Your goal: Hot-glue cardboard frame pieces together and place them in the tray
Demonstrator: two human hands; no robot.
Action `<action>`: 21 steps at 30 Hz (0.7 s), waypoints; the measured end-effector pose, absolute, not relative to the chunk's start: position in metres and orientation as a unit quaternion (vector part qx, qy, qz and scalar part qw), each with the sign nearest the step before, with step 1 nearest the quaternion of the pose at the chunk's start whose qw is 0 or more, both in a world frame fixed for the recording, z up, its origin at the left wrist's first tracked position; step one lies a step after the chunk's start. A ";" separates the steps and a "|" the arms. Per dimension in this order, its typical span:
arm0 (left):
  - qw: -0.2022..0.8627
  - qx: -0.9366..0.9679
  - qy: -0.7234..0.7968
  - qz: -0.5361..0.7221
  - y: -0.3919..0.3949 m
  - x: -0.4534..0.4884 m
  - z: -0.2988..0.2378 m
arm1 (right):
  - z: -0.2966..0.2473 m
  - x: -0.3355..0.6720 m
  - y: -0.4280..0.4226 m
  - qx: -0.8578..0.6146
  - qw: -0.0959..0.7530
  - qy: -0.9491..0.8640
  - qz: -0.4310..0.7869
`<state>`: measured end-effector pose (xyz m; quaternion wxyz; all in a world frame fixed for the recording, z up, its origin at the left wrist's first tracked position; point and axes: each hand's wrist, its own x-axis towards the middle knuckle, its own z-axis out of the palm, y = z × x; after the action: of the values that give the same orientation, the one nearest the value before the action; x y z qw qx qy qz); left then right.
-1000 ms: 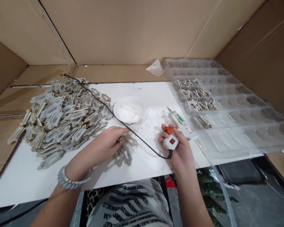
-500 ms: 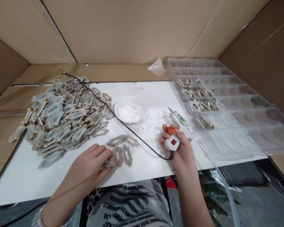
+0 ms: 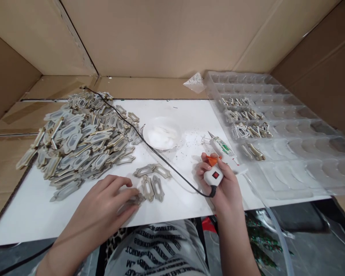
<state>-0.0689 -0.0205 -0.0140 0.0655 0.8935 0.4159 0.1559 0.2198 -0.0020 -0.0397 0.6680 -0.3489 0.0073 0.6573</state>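
Note:
My right hand [image 3: 222,183] grips a white glue gun [image 3: 218,161] with an orange trigger and a red switch, its nozzle pointing away over the white board [image 3: 186,115]. A black cord [image 3: 149,147] runs from the gun across the board. My left hand [image 3: 109,199] lies near the board's front edge with its fingertips pinched on a small grey-and-gold frame piece [image 3: 135,200]. Right beside it lie a few loose frame pieces [image 3: 152,180].
A big heap of frame pieces [image 3: 77,138] covers the board's left side. A shallow white dish [image 3: 161,133] sits mid-board. A clear compartment tray [image 3: 278,126] with several pieces in it stands to the right. Cardboard walls enclose the back and sides.
My left hand has drawn back from the loose pieces toward the front edge and taken hold of one piece there. My right hand and the glue gun have stayed in place.

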 end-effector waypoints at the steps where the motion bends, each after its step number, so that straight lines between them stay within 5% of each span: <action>1: 0.075 0.895 0.416 0.146 -0.022 -0.068 -0.014 | -0.040 0.220 -0.002 -0.350 0.668 0.006 0.657; 8: 0.135 0.880 0.428 0.155 -0.023 -0.064 -0.015 | -0.044 0.224 -0.004 -0.345 0.659 -0.016 0.668; 21: 0.042 0.827 0.549 0.112 0.014 -0.031 -0.023 | -0.041 0.223 -0.003 -0.353 0.660 -0.010 0.663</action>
<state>-0.0308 0.0139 -0.0234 0.0422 0.8270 0.5493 0.1118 0.2227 -0.0032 -0.0411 0.6601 -0.3527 -0.0105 0.6632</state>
